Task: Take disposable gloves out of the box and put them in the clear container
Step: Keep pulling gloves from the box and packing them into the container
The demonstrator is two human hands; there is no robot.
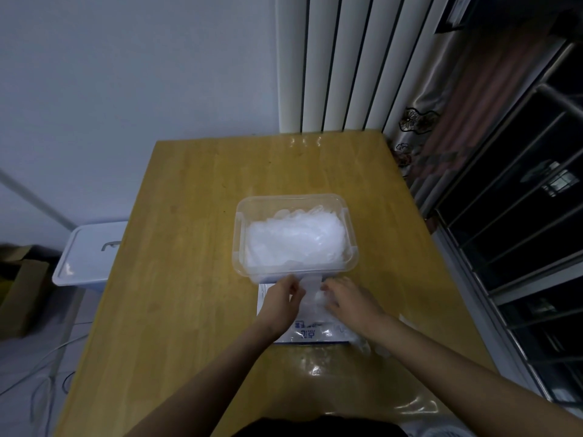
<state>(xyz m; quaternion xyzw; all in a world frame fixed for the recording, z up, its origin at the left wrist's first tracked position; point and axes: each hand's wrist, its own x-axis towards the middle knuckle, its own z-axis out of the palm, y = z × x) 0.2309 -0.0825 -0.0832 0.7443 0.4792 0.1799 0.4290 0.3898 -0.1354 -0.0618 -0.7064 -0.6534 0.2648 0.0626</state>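
The clear container (348,228) stands in the middle of the wooden table, holding a heap of thin translucent gloves (295,239). Just in front of it lies the white glove box (310,332) with blue print. My left hand (280,299) and my right hand (345,298) are over the box's far end, side by side. Between them a translucent glove (310,290) rises from the box toward the container's near rim; my left fingers pinch its left edge and my right fingers curl on its right side. The box opening is hidden under my hands.
The wooden table (189,247) ends at a white wall and radiator panels behind. A white lidded bin (90,257) stands off the table's left edge, with cardboard boxes (22,294) beyond. A clear plastic sheet (372,402) lies near the front edge. Dark shelving runs along the right.
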